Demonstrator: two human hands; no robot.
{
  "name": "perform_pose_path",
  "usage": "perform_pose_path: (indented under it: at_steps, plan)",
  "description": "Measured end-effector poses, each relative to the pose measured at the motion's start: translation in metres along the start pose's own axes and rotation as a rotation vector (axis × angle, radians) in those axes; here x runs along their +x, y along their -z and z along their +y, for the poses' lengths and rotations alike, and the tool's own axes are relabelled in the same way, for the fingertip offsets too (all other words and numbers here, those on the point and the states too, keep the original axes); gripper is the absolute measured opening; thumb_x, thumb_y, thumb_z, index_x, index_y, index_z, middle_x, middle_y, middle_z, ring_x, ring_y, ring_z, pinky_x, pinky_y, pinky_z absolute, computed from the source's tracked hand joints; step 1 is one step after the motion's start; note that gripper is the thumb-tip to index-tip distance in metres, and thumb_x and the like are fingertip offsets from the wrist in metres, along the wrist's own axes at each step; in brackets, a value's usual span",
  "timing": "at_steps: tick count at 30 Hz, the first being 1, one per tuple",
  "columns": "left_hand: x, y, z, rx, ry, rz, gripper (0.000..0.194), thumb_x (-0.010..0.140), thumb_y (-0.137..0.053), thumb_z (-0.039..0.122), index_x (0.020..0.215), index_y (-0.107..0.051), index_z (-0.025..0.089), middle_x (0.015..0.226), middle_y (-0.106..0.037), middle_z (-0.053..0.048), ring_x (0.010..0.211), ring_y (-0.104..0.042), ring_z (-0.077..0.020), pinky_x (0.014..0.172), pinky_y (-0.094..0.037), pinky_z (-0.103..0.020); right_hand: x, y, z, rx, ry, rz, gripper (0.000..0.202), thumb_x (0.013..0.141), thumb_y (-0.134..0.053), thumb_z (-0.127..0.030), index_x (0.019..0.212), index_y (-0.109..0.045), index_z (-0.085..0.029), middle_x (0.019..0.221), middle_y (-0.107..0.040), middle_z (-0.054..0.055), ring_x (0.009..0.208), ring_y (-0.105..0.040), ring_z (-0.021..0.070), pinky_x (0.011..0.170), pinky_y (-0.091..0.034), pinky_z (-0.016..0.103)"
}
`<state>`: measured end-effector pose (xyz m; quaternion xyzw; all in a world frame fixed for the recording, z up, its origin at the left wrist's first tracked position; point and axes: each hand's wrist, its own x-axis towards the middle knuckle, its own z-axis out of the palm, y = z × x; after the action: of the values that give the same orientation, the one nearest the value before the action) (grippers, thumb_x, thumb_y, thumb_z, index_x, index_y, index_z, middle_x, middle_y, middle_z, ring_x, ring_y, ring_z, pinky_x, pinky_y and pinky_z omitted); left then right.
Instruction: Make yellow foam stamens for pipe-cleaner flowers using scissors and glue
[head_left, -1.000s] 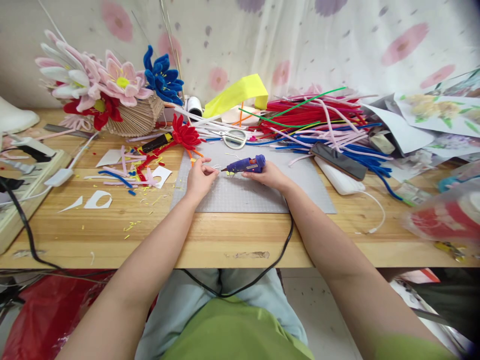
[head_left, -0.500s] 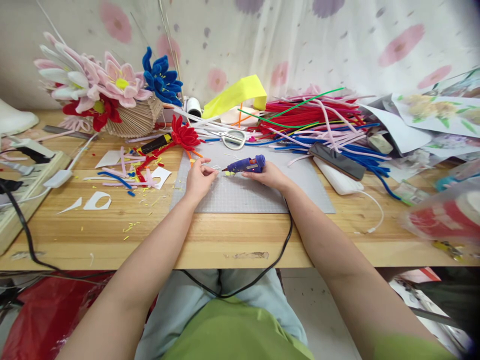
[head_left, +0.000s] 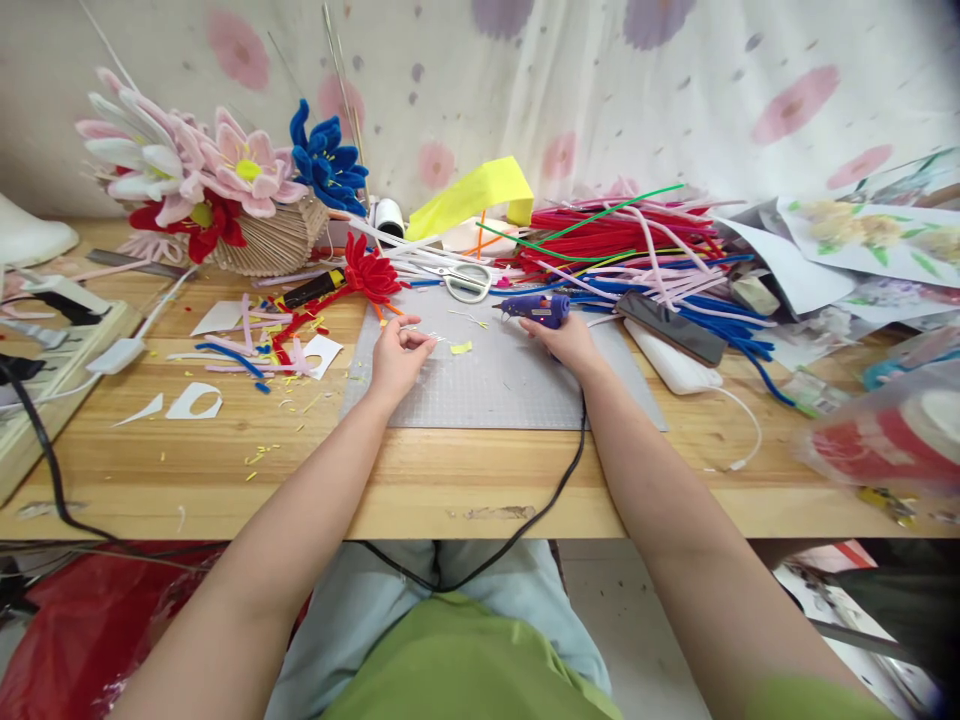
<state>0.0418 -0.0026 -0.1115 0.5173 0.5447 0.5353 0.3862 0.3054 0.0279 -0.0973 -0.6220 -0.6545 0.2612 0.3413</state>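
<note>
My right hand (head_left: pixel 562 340) grips a purple hot glue gun (head_left: pixel 541 310) over the right part of the grey cutting mat (head_left: pixel 510 395); its nozzle points left. Over the mat's left part, my left hand (head_left: pixel 401 352) pinches some thin whitish strands (head_left: pixel 427 339) between thumb and fingers. A small yellow scrap (head_left: pixel 461 348) lies on the mat between the hands. Behind it rest a few thin pale stems (head_left: pixel 471 318). Just beyond my left hand is a red fuzzy-stem flower (head_left: pixel 369 270) with orange stalks.
White-handled scissors (head_left: pixel 469 283) lie behind the mat. Heaped pipe cleaners (head_left: pixel 622 235) and a phone (head_left: pixel 671 328) on a white block are at right. Cut scraps (head_left: pixel 195 401) and a power strip (head_left: pixel 67 390) sit left. The glue gun's black cord (head_left: pixel 555 515) hangs over the table edge.
My right hand has drawn the glue gun right and slightly away, off the strands in my left hand. The yellow scrap now shows fully. My left hand stays nearly in place.
</note>
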Motion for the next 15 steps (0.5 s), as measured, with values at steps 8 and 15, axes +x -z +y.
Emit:
perform_pose_path:
  at_steps: [8,15]
  plan:
    - [0.002,0.002,-0.001,0.037,-0.049,0.116,0.034,0.067,-0.065,0.017,0.097,-0.049,0.021,0.073,-0.064,0.002,0.071,-0.061,-0.0123,0.07,-0.049,-0.027,0.0,0.004,-0.006,-0.128,-0.205,0.127,0.042,0.062,-0.071,-0.054,0.076,-0.062,-0.015,0.075,-0.062,0.01,0.074,-0.057,0.0239,0.071,-0.044,0.04]
    - [0.001,0.004,0.0,0.076,-0.098,0.175,0.031,0.071,-0.064,0.018,0.097,-0.048,0.021,0.073,-0.063,0.003,0.071,-0.062,-0.011,0.075,-0.048,-0.027,-0.013,0.031,-0.032,-0.057,0.132,0.27,0.056,0.069,-0.066,-0.049,0.114,-0.052,-0.018,0.107,-0.06,0.012,0.1,-0.056,0.0262,0.084,-0.044,0.042]
